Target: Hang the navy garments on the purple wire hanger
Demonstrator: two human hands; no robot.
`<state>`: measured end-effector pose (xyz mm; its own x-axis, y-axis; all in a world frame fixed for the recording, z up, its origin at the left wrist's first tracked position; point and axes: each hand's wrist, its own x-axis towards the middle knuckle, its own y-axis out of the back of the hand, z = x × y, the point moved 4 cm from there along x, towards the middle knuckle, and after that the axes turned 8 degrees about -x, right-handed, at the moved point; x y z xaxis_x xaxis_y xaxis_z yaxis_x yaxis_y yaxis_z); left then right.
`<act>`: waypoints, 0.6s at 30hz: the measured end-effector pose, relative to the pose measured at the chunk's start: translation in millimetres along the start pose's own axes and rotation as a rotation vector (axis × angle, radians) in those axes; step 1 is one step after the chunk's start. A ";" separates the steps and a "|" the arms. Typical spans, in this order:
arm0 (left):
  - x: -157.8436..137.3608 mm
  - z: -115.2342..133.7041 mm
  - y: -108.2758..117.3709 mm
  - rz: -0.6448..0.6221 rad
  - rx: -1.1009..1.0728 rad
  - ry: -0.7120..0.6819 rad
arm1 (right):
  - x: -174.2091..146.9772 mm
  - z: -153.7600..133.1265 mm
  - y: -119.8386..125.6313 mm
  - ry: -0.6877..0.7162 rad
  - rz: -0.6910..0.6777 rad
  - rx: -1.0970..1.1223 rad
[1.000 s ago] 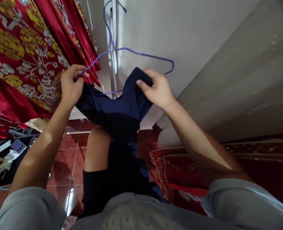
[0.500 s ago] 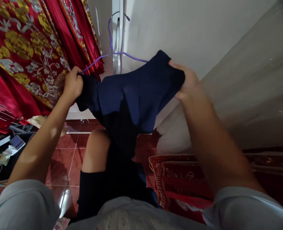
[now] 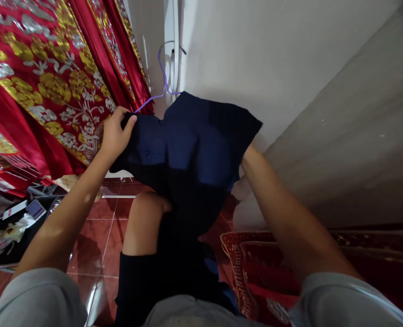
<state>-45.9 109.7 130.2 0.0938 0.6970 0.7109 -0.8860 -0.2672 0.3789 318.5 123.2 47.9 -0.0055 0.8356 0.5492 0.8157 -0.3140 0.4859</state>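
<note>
A navy blue garment, seemingly a short-sleeved shirt (image 3: pixel 184 150), hangs spread in front of me, partly on a purple wire hanger (image 3: pixel 165 84). My left hand (image 3: pixel 116 131) is closed on the garment's left shoulder, beside the end of the hanger's left arm, with the thumb on top. My right forearm (image 3: pixel 276 190) runs into the garment's right opening. Cloth covers my right hand, so its fingers are hidden. Most of the hanger's right arm is under the cloth; its hook points upward near a white vertical strip.
Red drapery (image 3: pixel 61 86) with gold and silver floral patterns hangs at the left. A pale wall (image 3: pixel 272 54) stands ahead and right. A phone (image 3: pixel 36 209) and other items lie on a dark surface at lower left. Red beaded cloth (image 3: pixel 235 259) is at lower right, above red floor tiles (image 3: pixel 97 247).
My right hand has gone from gripping the garment's right edge to inside or behind the cloth. The cloth's right side has slid along the hanger toward the hook. My left hand keeps its hold.
</note>
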 end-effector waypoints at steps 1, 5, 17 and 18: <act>1.3 -2.4 1.1 0.003 0.020 -0.009 | 2.4 2.6 7.7 -0.008 0.033 0.050; 10.5 -8.2 -7.4 0.027 0.052 -0.042 | 18.8 -12.0 37.8 0.038 0.159 0.292; -5.4 -4.4 -32.8 -0.090 -0.244 -0.126 | -46.3 -121.6 -11.9 0.218 -0.751 0.079; -12.8 3.2 -36.8 -0.165 -0.237 -0.127 | -45.6 -107.6 -21.5 0.213 -0.672 -0.045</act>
<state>-13.1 108.5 109.1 0.2876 0.6250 0.7257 -0.9341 0.0154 0.3568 239.0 43.3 85.5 -0.6165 0.7503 0.2388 0.5712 0.2175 0.7915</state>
